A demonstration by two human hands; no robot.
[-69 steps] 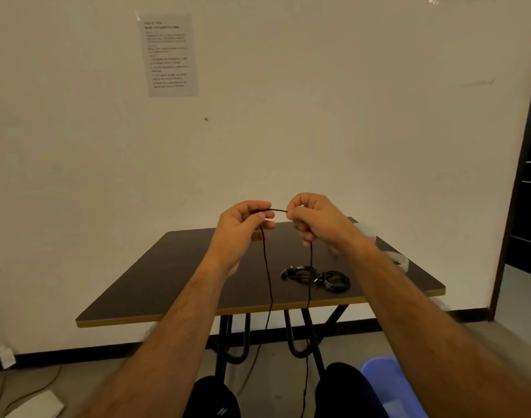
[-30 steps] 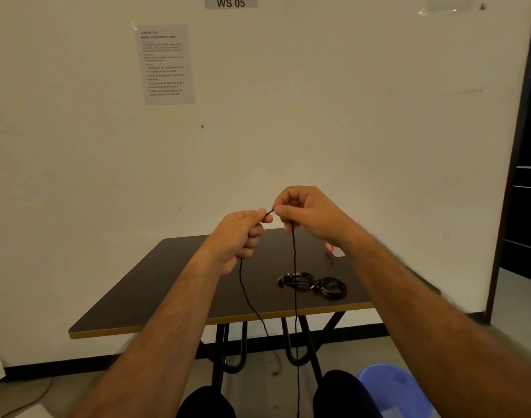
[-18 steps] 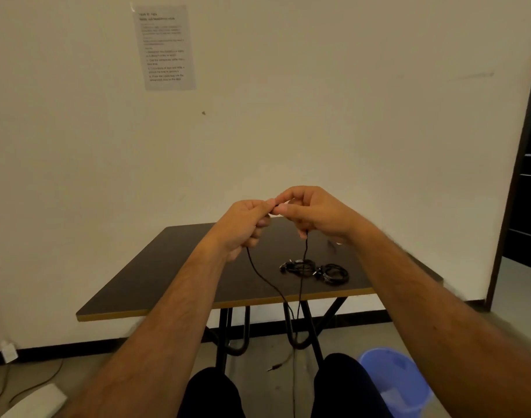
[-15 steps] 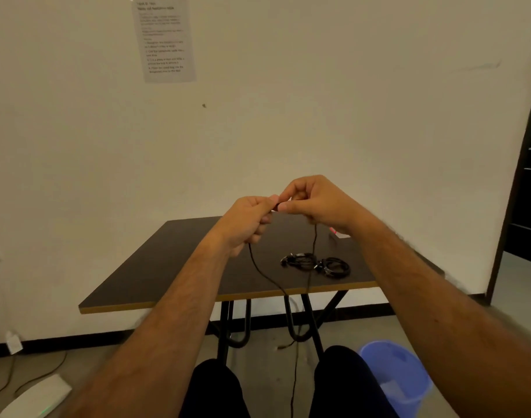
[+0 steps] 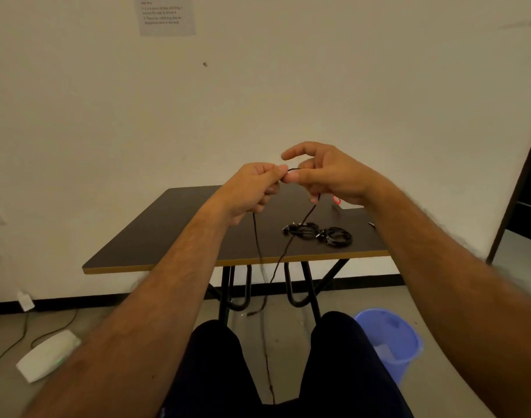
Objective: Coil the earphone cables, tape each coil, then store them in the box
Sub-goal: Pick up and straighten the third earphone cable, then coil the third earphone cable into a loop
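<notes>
Both hands are raised in front of me over the dark table (image 5: 167,233). My left hand (image 5: 252,191) grips a thin black earphone cable (image 5: 258,245) in its fist, pinching it at thumb and forefinger. My right hand (image 5: 327,173) holds the same cable between thumb and lower fingers, its index finger lifted straight. A short arc of cable bridges the two hands, and two strands hang down past the table edge to the floor. Two coiled black earphones (image 5: 318,233) lie on the table beyond my hands. The box is mostly hidden behind my right hand.
A white thing with a red mark (image 5: 342,203) peeks out behind my right wrist. A blue plastic bucket (image 5: 390,342) stands on the floor at the right of my knees. A white device (image 5: 47,354) with cords lies on the floor at left.
My right index finger has lifted off the cable and straightened. The hands stay close together, and the camera has tilted downward.
</notes>
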